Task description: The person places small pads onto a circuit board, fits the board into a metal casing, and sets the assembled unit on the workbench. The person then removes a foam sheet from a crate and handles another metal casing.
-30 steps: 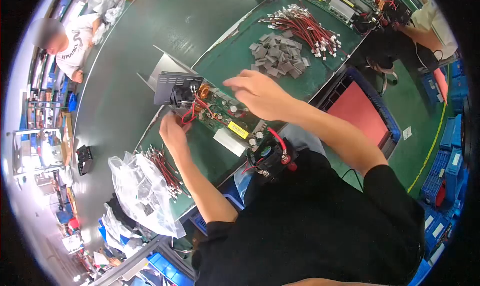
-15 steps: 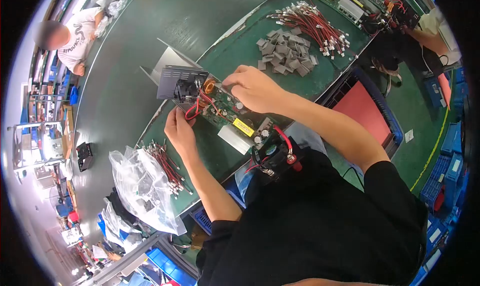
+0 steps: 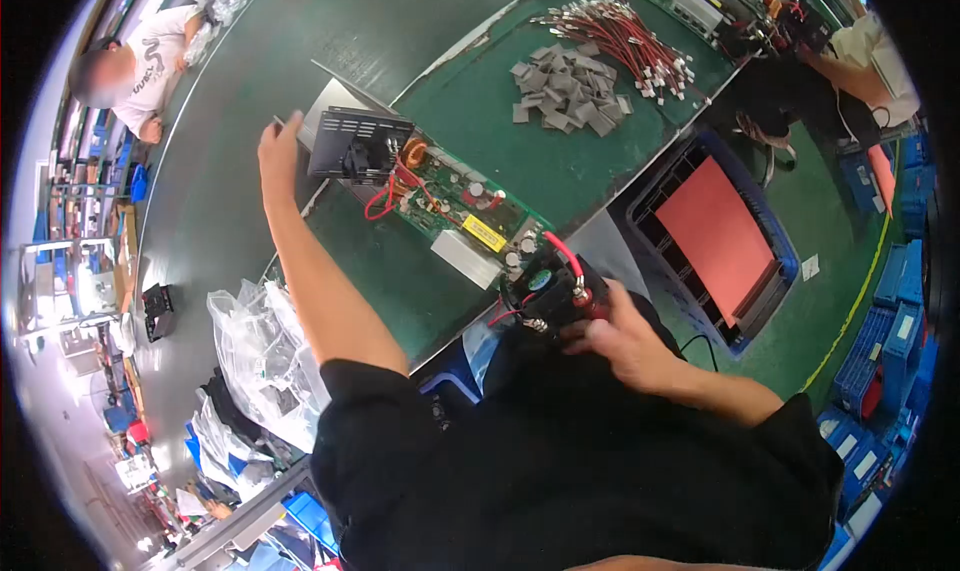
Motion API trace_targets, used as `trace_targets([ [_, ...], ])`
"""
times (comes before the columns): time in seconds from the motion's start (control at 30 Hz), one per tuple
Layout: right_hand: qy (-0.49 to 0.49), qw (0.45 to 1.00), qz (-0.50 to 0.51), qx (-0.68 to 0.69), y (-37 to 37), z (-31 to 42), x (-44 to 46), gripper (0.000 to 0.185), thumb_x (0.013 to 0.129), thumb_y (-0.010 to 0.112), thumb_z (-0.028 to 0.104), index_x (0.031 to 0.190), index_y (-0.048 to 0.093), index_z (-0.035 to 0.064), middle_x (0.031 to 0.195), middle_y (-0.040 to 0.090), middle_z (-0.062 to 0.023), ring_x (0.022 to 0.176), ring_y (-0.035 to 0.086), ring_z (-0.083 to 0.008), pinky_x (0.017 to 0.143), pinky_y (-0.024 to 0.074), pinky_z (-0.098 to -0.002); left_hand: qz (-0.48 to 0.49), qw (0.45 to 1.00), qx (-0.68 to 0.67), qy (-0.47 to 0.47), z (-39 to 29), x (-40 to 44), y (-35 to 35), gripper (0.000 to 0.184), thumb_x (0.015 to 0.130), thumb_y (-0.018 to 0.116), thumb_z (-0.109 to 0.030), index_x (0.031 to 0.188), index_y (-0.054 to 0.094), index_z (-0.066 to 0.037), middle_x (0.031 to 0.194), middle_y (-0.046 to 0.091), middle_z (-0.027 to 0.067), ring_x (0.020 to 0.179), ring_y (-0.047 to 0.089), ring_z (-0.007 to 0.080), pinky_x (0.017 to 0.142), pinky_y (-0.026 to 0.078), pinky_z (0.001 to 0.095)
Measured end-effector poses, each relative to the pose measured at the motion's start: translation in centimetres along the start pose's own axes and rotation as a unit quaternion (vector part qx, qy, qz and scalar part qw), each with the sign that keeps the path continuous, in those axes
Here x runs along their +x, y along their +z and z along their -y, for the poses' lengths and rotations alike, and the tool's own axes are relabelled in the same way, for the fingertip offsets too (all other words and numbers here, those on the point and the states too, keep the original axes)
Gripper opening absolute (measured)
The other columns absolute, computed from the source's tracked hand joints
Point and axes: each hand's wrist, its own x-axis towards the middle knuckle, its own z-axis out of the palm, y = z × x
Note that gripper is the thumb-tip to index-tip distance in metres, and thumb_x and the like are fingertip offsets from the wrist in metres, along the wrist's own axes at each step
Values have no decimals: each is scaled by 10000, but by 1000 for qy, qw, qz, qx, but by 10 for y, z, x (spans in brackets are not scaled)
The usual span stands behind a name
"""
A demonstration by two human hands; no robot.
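A green circuit board [image 3: 450,193] with a yellow label, copper coil and wires lies across the bench edge. A slotted black end panel [image 3: 357,143] stands at its far end; a black fan panel [image 3: 548,293] with a red terminal is at the near end. Behind the slotted panel is a bent silver metal cover [image 3: 335,99]. My left hand [image 3: 279,166] is closed on that cover's left edge, its fingertips partly hidden. My right hand [image 3: 635,346] curls around the fan panel beside the red terminal, close to my body. A silver heat sink plate [image 3: 466,259] sits along the board.
Grey pads [image 3: 570,89] and a bundle of red-black wires [image 3: 635,46] lie at the back. Plastic bags [image 3: 262,356] rest at left. A blue crate [image 3: 715,241] with a pink sheet stands at right. One person is across the bench, another at upper right.
My left hand has moved from beside the board up and left to the metal cover. My right hand has left the coil end and come back to the fan panel.
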Motion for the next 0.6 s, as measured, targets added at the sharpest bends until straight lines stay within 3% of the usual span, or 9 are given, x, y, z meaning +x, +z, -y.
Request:
trace_targets([
  [0.03, 10, 1000, 25, -7, 4, -3, 8, 534, 953, 641, 291, 1315, 365, 13, 1207, 515, -95, 996, 511, -136, 862, 462, -295, 51, 998, 42, 8, 1, 4, 4, 333, 865, 635, -278, 989, 626, 31, 849, 618, 96, 803, 576, 181, 671, 483, 299],
  [0.07, -29, 999, 5, 20, 14, -4, 16, 519, 927, 687, 277, 1261, 404, -3, 1109, 549, -78, 935, 514, -110, 797, 471, -282, 55, 997, 45, 14, 2, 6, 6, 333, 865, 635, -278, 989, 626, 31, 849, 618, 96, 803, 576, 181, 671, 483, 299],
  [0.17, 49, 997, -65, -1, 23, 17, 19, 402, 916, 671, 162, 1223, 450, 26, 1019, 564, -33, 862, 549, -87, 717, 483, -263, 54, 998, -8, -9, -4, -1, 5, 324, 836, 641, -245, 983, 618, 43, 854, 624, 110, 781, 578, 179, 660, 492, 313],
  [0.2, 35, 997, -69, 14, 26, 23, 20, 345, 897, 704, 164, 1113, 469, 33, 947, 552, -12, 805, 548, -76, 689, 477, -244, 58, 998, 13, -4, -6, -1, 3, 318, 838, 633, -239, 979, 615, 45, 852, 624, 110, 770, 579, 177, 653, 496, 317],
  [0.3, 8, 995, -72, -62, 23, 16, 25, 357, 887, 712, 145, 1123, 475, 20, 937, 566, -18, 804, 547, -73, 695, 481, -252, 57, 998, 18, 3, -7, -6, 0, 322, 842, 627, -237, 991, 609, 48, 838, 619, 102, 744, 576, 172, 640, 492, 319],
  [0.47, -9, 996, -63, -57, 28, 23, 27, 389, 884, 711, 118, 1157, 460, 1, 975, 579, -33, 840, 564, -85, 735, 495, -265, 60, 998, 33, 3, -11, -13, -2, 363, 856, 630, -269, 1041, 598, 42, 836, 605, 83, 721, 560, 163, 618, 460, 307],
  [0.6, -21, 999, -45, -7, 32, 23, 32, 445, 889, 703, 108, 1222, 436, -18, 1039, 600, -62, 908, 586, -105, 798, 508, -276, 50, 998, -13, -22, 3, -7, -2, 359, 878, 622, -296, 1022, 601, 32, 864, 594, 71, 730, 539, 152, 675, 440, 307],
])
